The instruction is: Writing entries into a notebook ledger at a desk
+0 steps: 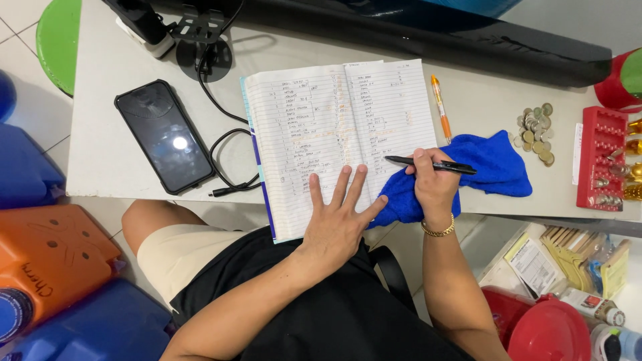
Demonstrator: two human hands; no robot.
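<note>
An open lined notebook with handwritten columns lies on the white table, its lower edge hanging over the table's front. My left hand lies flat on the lower pages, fingers spread. My right hand grips a black pen with its tip on the right page. That hand rests on a blue cloth beside the notebook. A gold bracelet circles my right wrist.
A black phone lies left of the notebook with a black cable and a round stand. An orange pen, a pile of coins and a red tray sit at right. Orange and blue containers stand below left.
</note>
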